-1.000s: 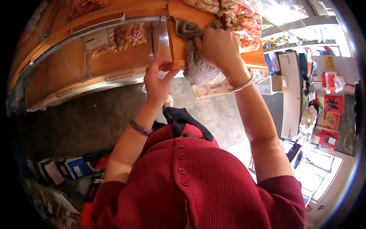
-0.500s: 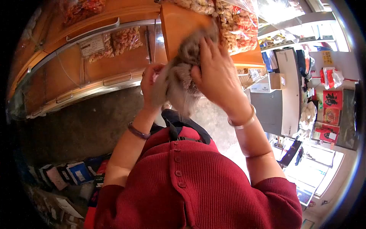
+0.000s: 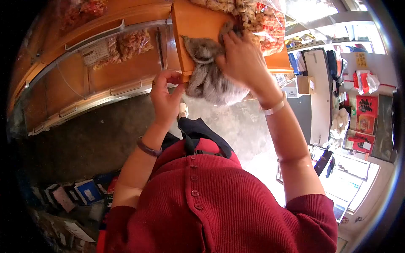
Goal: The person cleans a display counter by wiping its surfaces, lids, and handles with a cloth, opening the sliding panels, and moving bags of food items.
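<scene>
A grey-brown furry piece [image 3: 204, 50], possibly a pelt or fur trim, lies crumpled on the orange wooden board [image 3: 185, 17]. Its paler lower end hangs over the board's front edge. My right hand [image 3: 242, 57] is on the fur's right side, fingers bent into its upper part; the fingertips are partly hidden. At the board's front left corner is my left hand [image 3: 166, 90], its thumb and curled fingers close together. Whatever lies between them, perhaps only the corner of the board, I cannot make out.
Bags of pale, knobbly pieces [image 3: 268, 31] sit on the board's right and back. Glass-fronted wooden cases [image 3: 114, 71] with more bags stretch to the left. A cardboard box [image 3: 306, 84] and a grey cabinet [image 3: 299, 116] stand at right. Books [image 3: 88, 192] lie at lower left.
The fur, earlier blurred and hanging between both hands, now lies spread on the board. My left hand has come away from it to the board's corner, and my right hand has shifted slightly right.
</scene>
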`<state>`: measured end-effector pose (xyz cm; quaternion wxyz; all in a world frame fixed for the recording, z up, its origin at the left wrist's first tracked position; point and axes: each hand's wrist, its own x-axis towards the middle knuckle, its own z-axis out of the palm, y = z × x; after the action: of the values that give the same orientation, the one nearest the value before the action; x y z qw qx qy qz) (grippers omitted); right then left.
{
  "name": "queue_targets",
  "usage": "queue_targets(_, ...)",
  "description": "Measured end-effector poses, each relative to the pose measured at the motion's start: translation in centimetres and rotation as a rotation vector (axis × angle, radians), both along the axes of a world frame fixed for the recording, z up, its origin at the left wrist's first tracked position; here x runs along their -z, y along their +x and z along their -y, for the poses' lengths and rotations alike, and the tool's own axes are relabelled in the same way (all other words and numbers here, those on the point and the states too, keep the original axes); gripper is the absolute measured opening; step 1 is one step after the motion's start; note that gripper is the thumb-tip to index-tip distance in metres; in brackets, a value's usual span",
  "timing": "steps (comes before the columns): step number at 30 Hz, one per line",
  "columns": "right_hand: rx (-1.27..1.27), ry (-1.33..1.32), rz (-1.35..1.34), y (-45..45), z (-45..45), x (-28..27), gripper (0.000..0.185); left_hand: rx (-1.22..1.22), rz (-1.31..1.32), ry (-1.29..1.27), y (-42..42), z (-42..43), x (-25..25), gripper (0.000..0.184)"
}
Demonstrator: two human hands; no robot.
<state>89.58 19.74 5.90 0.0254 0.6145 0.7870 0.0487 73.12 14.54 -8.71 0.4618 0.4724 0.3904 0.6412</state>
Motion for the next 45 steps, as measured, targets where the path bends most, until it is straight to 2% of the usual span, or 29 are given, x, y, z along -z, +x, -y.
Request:
queue_targets(2,0.032,-0.042,0.004,-0.2,-1.2,-0.1,0.043,-0.001,-0.021,0.002,-0.2,-0.1,0.2,0.029)
queue_targets(4,0.043,-0.121,0.100,-0.2,-0.4,-0.8,0.039,0.045,-0.166,-0.044,-0.6,-0.3,0.6,0.034)
queue_targets(8,0.016,-0.112,0.082,0.2,2.7,-1.3,0.040,0.017,-0.058,-0.079,0.0,0.2,0.4,0.030)
queue_targets(11,0.093,-0.126,0.081,-0.4,-1.2,-1.1,0.044,-0.007,-0.017,0.055,-0.2,-0.3,0.0,0.030)
queue_targets(14,0.081,-0.102,0.063,0.0,-0.3,-0.9,0.042,0.061,-0.057,0.059,-0.6,-0.2,0.5,0.038)
queue_targets(16,0.007,-0.138,0.045,0.4,2.9,-1.7,0.037,0.095,-0.106,0.016,-0.7,-0.4,0.9,0.038)
queue_targets(17,-0.102,0.039,-0.003,1.2,3.5,-0.6,0.033,0.091,-0.100,0.011,-0.6,-0.4,1.0,0.038)
queue_targets(18,-0.103,0.033,-0.002,1.2,3.1,-0.5,0.033,0.088,-0.098,0.012,-0.5,-0.2,1.0,0.038)
queue_targets(20,0.023,-0.072,0.021,0.8,0.5,-0.5,0.033,0.099,-0.105,0.017,-0.6,-0.2,0.9,0.038)
queue_targets(23,0.019,-0.059,0.055,0.9,-1.9,-0.2,0.032,0.082,-0.073,0.079,-0.5,-0.6,0.3,0.039)
queue_targets(24,0.008,-0.045,0.044,0.9,-1.8,-0.1,0.033,0.058,-0.057,0.034,-0.4,-0.5,-0.1,0.032)
queue_targets(25,0.087,-0.201,0.102,0.4,-0.8,-1.4,0.036,0.033,-0.036,-0.008,-0.3,-0.7,-0.4,0.027)
queue_targets(26,0.086,-0.199,0.104,0.6,0.4,-1.1,0.036,0.032,-0.033,-0.006,-0.2,-0.7,-0.3,0.027)
queue_targets(28,-0.127,0.093,-0.023,1.3,2.2,0.0,0.037,0.048,-0.009,0.010,0.0,-0.3,0.2,0.027)
queue_targets(30,-0.115,0.081,-0.008,1.6,0.0,0.1,0.036,0.043,-0.042,0.029,-0.3,-0.4,0.6,0.028)
queue_targets(32,0.057,-0.109,0.060,1.0,-2.7,-0.5,0.037,0.037,-0.074,0.062,-0.4,-0.5,0.4,0.028)
queue_targets(36,0.007,-0.067,0.107,0.6,0.3,-0.9,0.031,0.065,-0.018,-0.014,-0.3,-0.3,0.4,0.028)
queue_targets(37,-0.136,0.043,0.025,0.9,1.6,-0.3,0.028,0.073,-0.002,-0.047,-0.2,-0.1,0.6,0.029)
queue_targets(38,-0.139,0.038,0.029,1.1,1.2,-0.1,0.028,0.069,0.002,-0.052,-0.1,-0.2,0.9,0.029)
queue_targets(40,0.027,-0.098,0.057,0.5,-0.1,-0.8,0.029,0.085,-0.064,0.055,-0.3,0.0,1.3,0.037)
queue_targets(41,-0.035,0.029,0.022,1.2,-1.5,0.3,0.028,0.094,-0.067,0.058,-0.4,0.0,1.3,0.037)
queue_targets(42,-0.033,0.036,0.022,1.3,-2.1,0.4,0.028,0.109,-0.053,0.053,-0.4,-0.3,1.1,0.038)
queue_targets(44,-0.006,0.012,0.022,1.1,-2.9,0.6,0.026,0.119,-0.044,0.050,-0.6,-0.4,0.6,0.040)
queue_targets(45,0.055,-0.103,0.068,0.1,-1.9,-1.0,0.024,0.080,-0.051,0.016,-0.3,-0.2,0.2,0.036)
